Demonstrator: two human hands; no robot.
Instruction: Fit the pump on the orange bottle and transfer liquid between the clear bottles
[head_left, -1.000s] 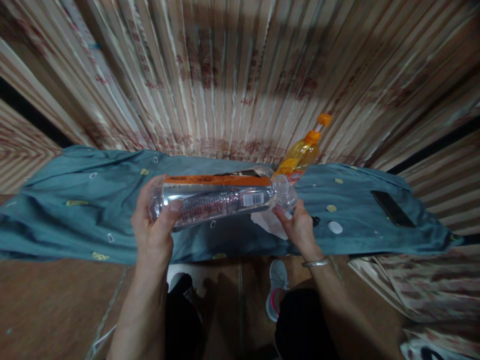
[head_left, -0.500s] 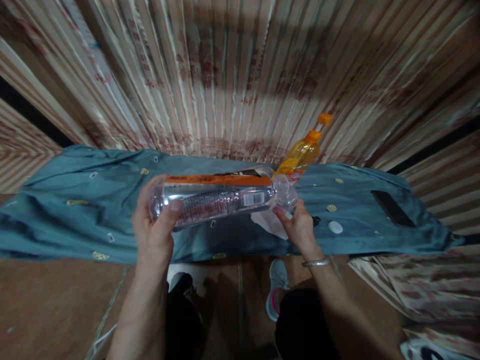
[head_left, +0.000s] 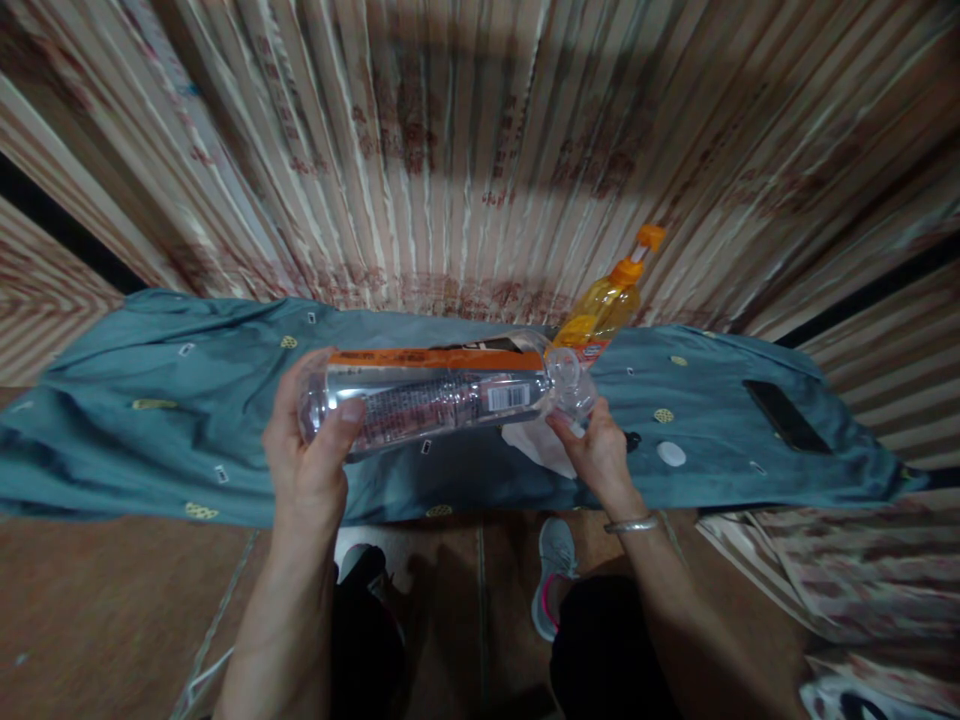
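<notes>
A large clear plastic bottle (head_left: 442, 395) with an orange and silver label and a barcode lies sideways in the air over the cloth. Its base end is gripped by my left hand (head_left: 307, 430), the thumb on the near side. At the right end, my right hand (head_left: 596, 445) has its fingers closed on a small clear plastic piece (head_left: 577, 390) at the bottle's neck; whether this is a separate part I cannot tell. Just behind stands an orange pump bottle (head_left: 604, 310) with yellow liquid, its lower part hidden.
A teal patterned cloth (head_left: 135, 400) covers the long table. A white sheet (head_left: 540, 445) lies under my right hand. Further right are a small black item (head_left: 633, 440), a white round lid (head_left: 671, 454) and a dark phone (head_left: 786, 415). Pleated curtains (head_left: 450, 150) hang behind.
</notes>
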